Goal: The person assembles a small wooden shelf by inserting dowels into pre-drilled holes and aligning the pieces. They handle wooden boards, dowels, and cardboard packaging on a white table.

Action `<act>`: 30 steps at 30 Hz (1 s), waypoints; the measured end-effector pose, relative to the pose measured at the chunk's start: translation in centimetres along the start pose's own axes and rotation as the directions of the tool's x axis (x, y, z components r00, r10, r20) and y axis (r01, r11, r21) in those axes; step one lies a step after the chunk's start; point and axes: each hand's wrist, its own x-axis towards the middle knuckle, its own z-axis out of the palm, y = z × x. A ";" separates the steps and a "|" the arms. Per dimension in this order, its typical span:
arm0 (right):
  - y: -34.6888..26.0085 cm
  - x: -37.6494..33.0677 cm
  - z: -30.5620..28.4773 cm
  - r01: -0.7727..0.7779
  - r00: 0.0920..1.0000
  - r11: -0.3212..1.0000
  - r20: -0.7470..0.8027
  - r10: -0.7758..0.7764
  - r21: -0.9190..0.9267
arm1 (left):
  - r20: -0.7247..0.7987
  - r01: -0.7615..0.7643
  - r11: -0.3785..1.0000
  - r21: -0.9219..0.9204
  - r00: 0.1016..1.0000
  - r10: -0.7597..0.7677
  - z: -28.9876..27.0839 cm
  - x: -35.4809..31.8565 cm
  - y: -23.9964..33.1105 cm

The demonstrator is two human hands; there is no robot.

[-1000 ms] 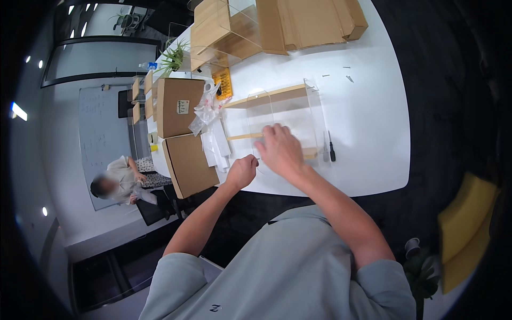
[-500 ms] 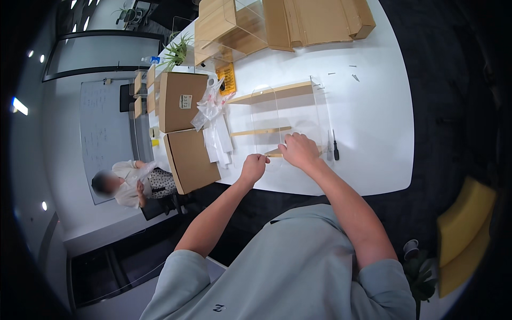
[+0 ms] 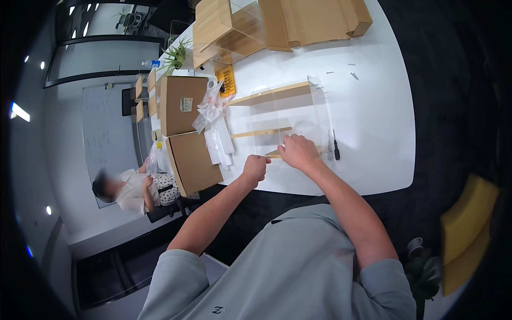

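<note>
A clear acrylic frame with wooden boards lies in front of me. Its far wooden board (image 3: pixel 272 95) and a thinner middle wooden strip (image 3: pixel 261 132) run crosswise. Closest to me is a short near wooden strip (image 3: pixel 274 156), partly covered by my hands. My left hand (image 3: pixel 256 169) is closed at that strip's left end, its fingertips pinched on something too small to make out. Bent over the same strip, my right hand (image 3: pixel 299 151) grips it with curled fingers beside the clear acrylic panel (image 3: pixel 319 109). Right of it lies a black-handled screwdriver (image 3: pixel 336 153).
Loose screws (image 3: pixel 354 76) lie at the far right of the white table (image 3: pixel 373 122). Cardboard boxes (image 3: pixel 193 162), plastic bags (image 3: pixel 209 112) and a yellow-orange packet (image 3: pixel 226 80) are on the left. A wood-and-acrylic unit (image 3: pixel 229 29) stands behind. Another person (image 3: pixel 133 189) sits at left.
My hands stay almost in place at the near strip. The person at left has shifted, raising a clear plastic bag. The view has tilted slightly.
</note>
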 end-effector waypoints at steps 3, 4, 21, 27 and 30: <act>0.0 0.0 0.0 0.004 1.000 1.000 0.004 -0.004 -0.006 | -0.010 -0.050 0.996 0.077 0.999 0.051 0.0 -0.2 -0.2; 0.0 0.0 0.0 0.008 1.000 1.000 0.003 -0.008 -0.010 | -0.012 -0.068 0.993 0.101 0.998 0.070 -0.1 -0.3 -0.3; 0.3 0.1 0.2 0.026 1.000 0.999 -0.010 -0.027 -0.023 | -0.110 -0.295 0.900 0.320 0.932 0.344 -0.1 1.3 -3.2; 0.1 0.1 -0.2 0.010 1.000 1.000 0.022 -0.010 -0.007 | -0.101 -0.328 0.894 0.306 0.922 0.373 0.0 1.7 -3.6; 0.1 0.1 -0.1 0.009 1.000 1.000 0.006 -0.009 -0.008 | -0.134 -0.340 0.873 0.350 0.904 0.406 0.1 2.0 -3.8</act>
